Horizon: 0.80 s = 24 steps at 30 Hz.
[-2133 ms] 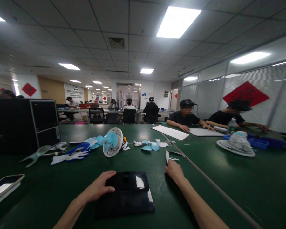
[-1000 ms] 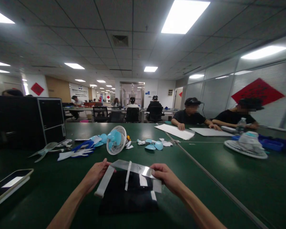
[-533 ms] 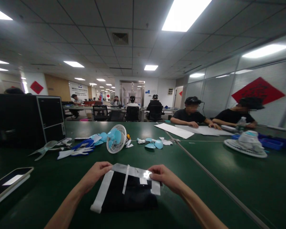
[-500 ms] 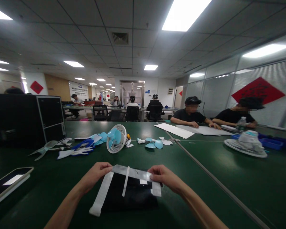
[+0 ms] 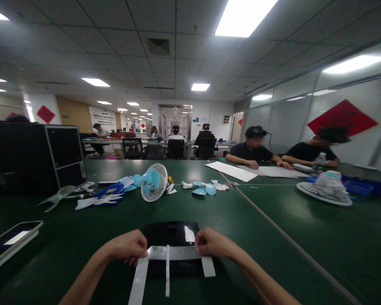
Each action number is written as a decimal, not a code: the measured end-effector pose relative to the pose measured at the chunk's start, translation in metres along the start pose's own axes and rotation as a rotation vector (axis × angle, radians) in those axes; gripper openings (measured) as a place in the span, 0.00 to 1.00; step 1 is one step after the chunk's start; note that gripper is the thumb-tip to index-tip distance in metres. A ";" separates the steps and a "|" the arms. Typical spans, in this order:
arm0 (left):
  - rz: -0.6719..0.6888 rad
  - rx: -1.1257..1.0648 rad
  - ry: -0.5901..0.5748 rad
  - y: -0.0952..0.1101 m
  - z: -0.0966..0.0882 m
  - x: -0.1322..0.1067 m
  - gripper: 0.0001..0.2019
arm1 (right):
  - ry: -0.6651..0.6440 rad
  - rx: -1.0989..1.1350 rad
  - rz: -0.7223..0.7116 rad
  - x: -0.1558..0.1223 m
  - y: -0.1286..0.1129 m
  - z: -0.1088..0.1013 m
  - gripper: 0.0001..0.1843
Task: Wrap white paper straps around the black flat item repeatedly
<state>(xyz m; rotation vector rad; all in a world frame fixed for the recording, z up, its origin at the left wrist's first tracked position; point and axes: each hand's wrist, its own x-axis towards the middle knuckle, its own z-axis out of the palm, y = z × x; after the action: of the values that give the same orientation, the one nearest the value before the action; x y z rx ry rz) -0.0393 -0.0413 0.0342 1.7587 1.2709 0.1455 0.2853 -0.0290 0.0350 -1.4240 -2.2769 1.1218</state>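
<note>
Between my two hands a pale grey, see-through strip [image 5: 174, 253] is stretched level, with white ribbed bands hanging from both ends and a thin white strip from its middle. The left end is pinched by my left hand [image 5: 130, 248], its fingers closed. My right hand [image 5: 211, 243] pinches the opposite end in the same way. Behind and below the strip, a black glossy flat object [image 5: 157, 232] lies on the green table [image 5: 250, 258]; its kind I cannot make out. The long left band [image 5: 138, 284] runs out of the bottom of the view.
A small white fan [image 5: 154, 182] with blue blades, blue-and-white gloves [image 5: 104, 197] and loose blue fan blades [image 5: 205, 188] lie ahead. On the left are a phone-like device [image 5: 14, 243] and a black computer case [image 5: 34, 156]. Two people sit at the right with white boards [image 5: 231, 170].
Both hands have drawn the strip lower and closer to me, uncovering the far part of the black object. The hanging bands now reach further down the view.
</note>
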 end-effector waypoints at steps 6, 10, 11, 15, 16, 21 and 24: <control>-0.020 0.067 0.031 -0.005 -0.001 0.004 0.11 | 0.061 -0.093 0.006 0.000 -0.001 0.003 0.08; -0.026 0.103 0.060 0.001 0.001 0.002 0.11 | 0.087 -0.157 0.008 -0.002 -0.003 0.003 0.09; -0.027 0.110 0.066 0.003 0.002 0.001 0.11 | 0.088 -0.169 0.008 -0.003 -0.004 0.003 0.09; -0.046 0.161 0.092 0.008 0.003 -0.001 0.10 | 0.094 -0.216 0.017 -0.004 -0.006 0.004 0.09; -0.060 0.178 0.106 0.009 0.002 -0.002 0.09 | 0.099 -0.229 0.019 -0.004 -0.006 0.004 0.09; -0.062 0.250 0.168 0.014 0.006 -0.004 0.09 | 0.146 -0.293 0.027 -0.003 -0.006 0.006 0.12; 0.106 0.297 0.165 0.021 0.014 -0.004 0.11 | 0.139 -0.310 0.017 -0.003 -0.006 0.008 0.10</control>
<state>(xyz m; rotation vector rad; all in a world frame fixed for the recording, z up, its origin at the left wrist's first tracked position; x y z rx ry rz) -0.0184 -0.0540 0.0432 2.1058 1.3718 0.1729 0.2784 -0.0368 0.0347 -1.5763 -2.4182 0.6693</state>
